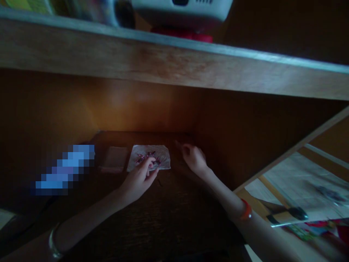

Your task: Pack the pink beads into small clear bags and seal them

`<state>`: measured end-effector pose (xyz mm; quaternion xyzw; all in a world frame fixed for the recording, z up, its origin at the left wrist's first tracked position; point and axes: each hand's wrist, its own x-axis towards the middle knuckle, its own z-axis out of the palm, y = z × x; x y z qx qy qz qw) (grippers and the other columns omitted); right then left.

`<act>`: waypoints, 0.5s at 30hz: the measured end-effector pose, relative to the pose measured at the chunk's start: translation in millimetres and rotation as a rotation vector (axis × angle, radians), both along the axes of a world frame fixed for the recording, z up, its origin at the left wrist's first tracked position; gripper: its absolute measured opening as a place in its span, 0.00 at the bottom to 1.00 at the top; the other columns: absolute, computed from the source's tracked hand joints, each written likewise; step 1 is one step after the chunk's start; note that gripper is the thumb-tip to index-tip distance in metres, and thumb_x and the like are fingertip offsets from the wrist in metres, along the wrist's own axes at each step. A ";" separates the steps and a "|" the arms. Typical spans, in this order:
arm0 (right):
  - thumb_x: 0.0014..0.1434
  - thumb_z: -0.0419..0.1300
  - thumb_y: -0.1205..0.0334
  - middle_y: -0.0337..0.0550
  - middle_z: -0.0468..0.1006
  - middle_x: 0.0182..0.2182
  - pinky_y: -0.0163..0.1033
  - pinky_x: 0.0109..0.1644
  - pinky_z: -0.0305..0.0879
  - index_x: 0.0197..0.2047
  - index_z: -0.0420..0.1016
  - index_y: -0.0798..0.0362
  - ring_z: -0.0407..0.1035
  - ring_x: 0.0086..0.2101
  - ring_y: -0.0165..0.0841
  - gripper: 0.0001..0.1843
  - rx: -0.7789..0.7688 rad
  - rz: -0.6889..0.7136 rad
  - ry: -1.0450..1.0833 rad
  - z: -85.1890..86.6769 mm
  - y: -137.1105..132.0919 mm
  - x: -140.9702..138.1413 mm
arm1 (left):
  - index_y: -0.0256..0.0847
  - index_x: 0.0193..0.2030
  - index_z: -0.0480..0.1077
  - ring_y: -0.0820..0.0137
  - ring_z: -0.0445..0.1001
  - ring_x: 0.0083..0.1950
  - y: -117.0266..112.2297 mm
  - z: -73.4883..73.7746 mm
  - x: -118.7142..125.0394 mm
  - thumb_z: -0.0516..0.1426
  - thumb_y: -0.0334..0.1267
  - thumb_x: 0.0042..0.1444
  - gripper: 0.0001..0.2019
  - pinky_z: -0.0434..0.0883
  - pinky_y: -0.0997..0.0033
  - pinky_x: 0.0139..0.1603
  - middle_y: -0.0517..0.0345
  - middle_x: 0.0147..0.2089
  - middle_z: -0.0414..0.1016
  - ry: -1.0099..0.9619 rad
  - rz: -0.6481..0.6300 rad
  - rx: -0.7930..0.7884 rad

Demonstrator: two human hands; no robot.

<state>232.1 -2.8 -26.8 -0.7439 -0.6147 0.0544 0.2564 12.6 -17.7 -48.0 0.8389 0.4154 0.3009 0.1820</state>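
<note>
A crinkled pale sheet, paper or thin plastic, lies on the dark wooden surface inside a compartment. On it is a small loose heap of dark and pinkish bits, too small and blurred to name. My left hand reaches over the sheet's lower edge, fingers curled in at the heap and thumb below them. Whatever they grip is hidden. To the right of the sheet, apart from it, my right hand is closed near the back of the surface. Something thin and pinkish, or a fingertip, shows at its front; I cannot tell which.
A flat pale packet lies left of the sheet. Further left is a phone-like blurred-out bright screen. A wooden shelf edge crosses above my hands, with a white appliance on it. A side panel rises at right.
</note>
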 end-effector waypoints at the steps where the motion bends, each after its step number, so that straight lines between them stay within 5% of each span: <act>1: 0.59 0.50 0.65 0.47 0.78 0.31 0.36 0.34 0.65 0.36 0.74 0.54 0.73 0.31 0.34 0.11 0.043 0.091 0.202 1.6 -2.4 -5.5 | 0.38 0.49 0.61 0.68 0.72 0.35 1.3 -1.6 -1.3 0.50 0.40 0.59 0.14 0.70 0.69 0.36 0.53 0.37 0.71 -0.097 -0.006 -0.025; 4: 0.56 0.52 0.64 0.39 0.73 0.20 0.31 0.24 0.61 0.30 0.71 0.56 0.66 0.20 0.27 0.09 -0.006 0.362 0.812 0.7 -13.7 -29.3 | 0.39 0.52 0.61 0.67 0.73 0.43 3.9 -5.8 -3.6 0.52 0.43 0.58 0.17 0.71 0.67 0.44 0.51 0.43 0.72 -0.334 -0.025 -0.214; 6: 0.53 0.54 0.63 0.36 0.70 0.18 0.30 0.22 0.60 0.28 0.70 0.56 0.63 0.18 0.24 0.07 -0.051 0.454 1.006 -4.4 -22.9 -46.3 | 0.39 0.48 0.64 0.67 0.73 0.44 4.8 -7.9 -4.7 0.52 0.45 0.57 0.16 0.71 0.67 0.46 0.52 0.43 0.73 -0.445 -0.026 -0.370; 15: 0.52 0.56 0.55 0.35 0.69 0.21 0.33 0.19 0.64 0.32 0.67 0.54 0.62 0.16 0.25 0.11 -0.136 0.405 1.237 -42.4 -35.9 -67.0 | 0.38 0.29 0.69 0.70 0.72 0.33 0.0 0.5 -11.1 0.51 0.45 0.56 0.14 0.69 0.69 0.39 0.58 0.29 0.73 -0.458 -0.038 -0.569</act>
